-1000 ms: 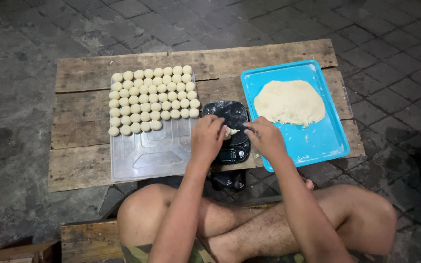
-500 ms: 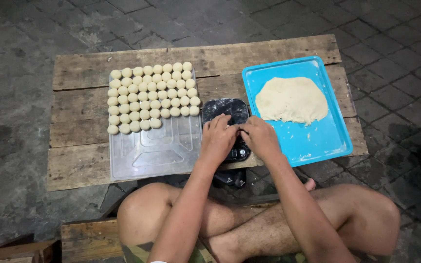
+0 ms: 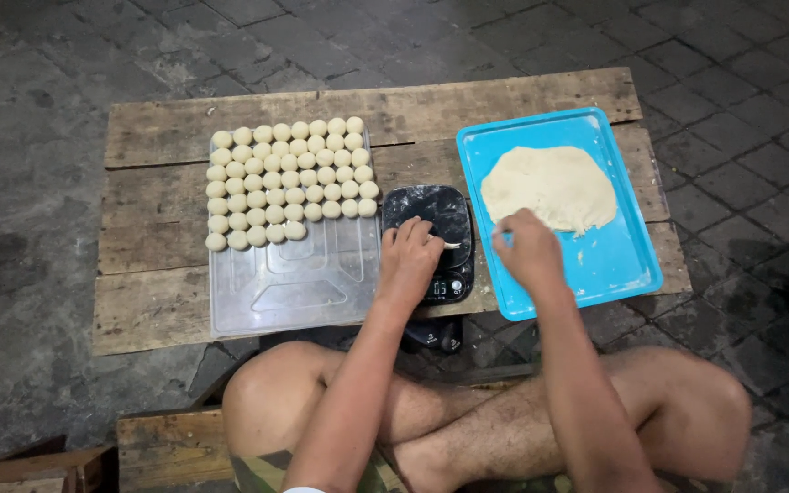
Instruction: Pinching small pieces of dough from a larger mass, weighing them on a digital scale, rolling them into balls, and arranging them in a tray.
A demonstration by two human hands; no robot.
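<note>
1. Since half a second ago the right hand (image 3: pixel 527 251) has left the scale (image 3: pixel 433 239) and gone over to the blue tray (image 3: pixel 627 265); the left hand (image 3: pixel 408 260) has stayed on the scale.
2. Left hand: lies palm down on the black scale, fingers curled on its dusty platform; a small pale bit of dough (image 3: pixel 450 245) shows at its fingertips, touching them; whether it is pinched I cannot tell.
3. Right hand: loosely curled, knuckles up, over the tray's near left part, just beside the near edge of the dough slab (image 3: pixel 550 187); whether it grips anything I cannot tell, since the back of the hand hides the fingertips.
4. Dough slab: a flat, pale, rounded sheet in the far half of the tray; the tray's near half shows bare blue with a few crumbs.
5. Scale: sits between the tray and the clear sheet (image 3: pixel 285 283), its display at the near edge, partly under the left wrist.
6. Dough balls (image 3: pixel 289 183): small, pale, packed in touching rows on the far part of the clear sheet; the nearest row is shorter than the rest.
7. Surface (image 3: pixel 157 219): rough wooden planks on a paved floor (image 3: pixel 47 110); the person sits cross-legged at its near side, bare knees below it.
</note>
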